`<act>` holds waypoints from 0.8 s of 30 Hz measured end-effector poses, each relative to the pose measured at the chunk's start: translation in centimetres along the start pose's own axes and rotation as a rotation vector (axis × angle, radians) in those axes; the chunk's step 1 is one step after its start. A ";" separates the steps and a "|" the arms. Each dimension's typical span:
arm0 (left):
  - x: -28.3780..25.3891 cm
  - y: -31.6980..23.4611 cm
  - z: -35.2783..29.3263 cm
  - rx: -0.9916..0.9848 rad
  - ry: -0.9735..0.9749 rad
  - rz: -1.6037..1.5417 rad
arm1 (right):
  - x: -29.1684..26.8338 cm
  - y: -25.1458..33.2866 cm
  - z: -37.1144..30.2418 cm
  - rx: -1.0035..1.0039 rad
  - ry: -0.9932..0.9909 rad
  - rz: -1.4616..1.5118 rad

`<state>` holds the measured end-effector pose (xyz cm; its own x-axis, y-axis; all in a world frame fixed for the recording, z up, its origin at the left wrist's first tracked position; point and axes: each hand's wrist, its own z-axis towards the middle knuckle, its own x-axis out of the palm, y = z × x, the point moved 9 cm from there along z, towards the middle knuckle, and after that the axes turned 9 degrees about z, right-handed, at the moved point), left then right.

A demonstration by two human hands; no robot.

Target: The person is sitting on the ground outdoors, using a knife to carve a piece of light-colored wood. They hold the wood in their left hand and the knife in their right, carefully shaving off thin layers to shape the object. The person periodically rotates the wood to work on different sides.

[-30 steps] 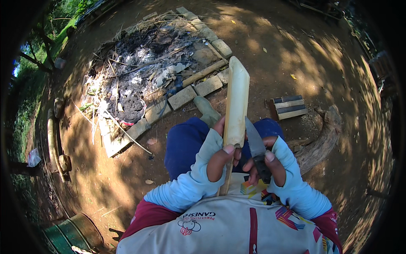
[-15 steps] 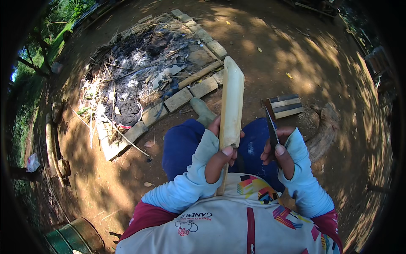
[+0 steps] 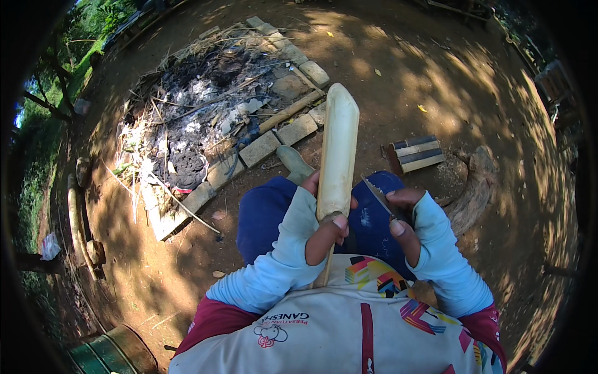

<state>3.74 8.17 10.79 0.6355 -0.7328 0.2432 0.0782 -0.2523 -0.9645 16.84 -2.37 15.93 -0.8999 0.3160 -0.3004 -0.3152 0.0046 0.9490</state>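
A pale split piece of bamboo [image 3: 338, 146] stands almost upright in front of me, its cut end slanting at the top and its hollow side showing. My left hand [image 3: 327, 230] is closed around its lower part, thumb across the front. A thin stem runs down below that hand toward my jacket. To the right, my right hand [image 3: 406, 221] grips a knife [image 3: 377, 196] by its handle, which the fingers mostly hide. The blade points up and left toward the bamboo, apart from it, over my blue-trousered knee.
A fire pit of ash [image 3: 205, 106] edged with concrete blocks [image 3: 260, 149] lies ahead on the left. Right of my knees are a small striped box-like stool [image 3: 418, 154] and a curved log [image 3: 476, 190]. A green drum [image 3: 112, 352] stands at lower left.
The knife has tipped left, its blade swinging from nearly upright toward the bamboo. The bamboo has turned slightly, showing more of its hollow face.
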 end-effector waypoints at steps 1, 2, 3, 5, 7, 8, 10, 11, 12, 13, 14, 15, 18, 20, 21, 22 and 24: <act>0.1 0.0 0.0 0.001 -0.003 0.023 | -0.1 0.2 0.0 -0.025 0.001 -0.031; 0.2 0.0 0.0 0.018 0.007 0.040 | -0.1 0.3 0.1 -0.009 0.004 -0.058; 0.2 0.0 0.1 0.034 0.017 0.057 | -0.2 0.6 0.1 0.007 0.006 -0.084; 0.4 0.0 0.2 0.037 0.025 0.076 | -0.4 0.8 0.1 -0.005 -0.002 -0.138; 0.8 -0.2 0.2 0.009 0.021 0.081 | -0.7 1.1 -0.1 -0.058 -0.020 -0.192; 1.0 -0.3 0.2 -0.002 0.027 0.078 | -0.8 1.0 -0.2 -0.056 -0.022 -0.197; 1.4 -0.3 0.2 -0.024 0.039 0.071 | -1.0 0.9 -0.5 -0.050 -0.025 -0.208; 1.6 -0.2 0.3 -0.034 0.047 0.062 | -1.1 0.8 -0.6 -0.046 -0.029 -0.211; 1.8 -0.1 0.3 -0.044 0.055 0.053 | -1.2 0.7 -0.7 -0.043 -0.032 -0.215; 2.0 0.1 0.4 -0.055 0.062 0.046 | -1.3 0.5 -0.8 -0.039 -0.035 -0.217; 2.1 0.3 0.4 -0.058 0.065 0.068 | -1.4 0.3 -0.9 -0.039 -0.041 -0.215; 2.2 0.5 0.5 -0.061 0.068 0.090 | -1.5 0.1 -1.0 -0.040 -0.047 -0.212; 2.4 0.5 0.5 -0.075 0.077 0.133 | -1.7 -0.1 -1.3 -0.052 -0.063 -0.218; 2.6 0.6 0.6 -0.087 0.098 0.141 | -1.8 -0.5 -1.4 -0.028 -0.056 -0.211; 2.7 0.7 0.7 -0.092 0.117 0.138 | -1.8 -0.9 -1.5 0.003 -0.044 -0.200; 2.8 0.8 0.7 -0.098 0.135 0.136 | -1.8 -1.2 -1.6 0.034 -0.031 -0.188; 3.0 0.9 0.7 -0.127 0.137 0.100 | -1.9 -1.6 -1.8 0.031 -0.036 -0.178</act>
<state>6.25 6.20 10.58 0.5245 -0.8349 0.1671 -0.0826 -0.2452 -0.9660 18.51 -4.65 14.84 -0.8195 0.3410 -0.4606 -0.4583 0.0928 0.8840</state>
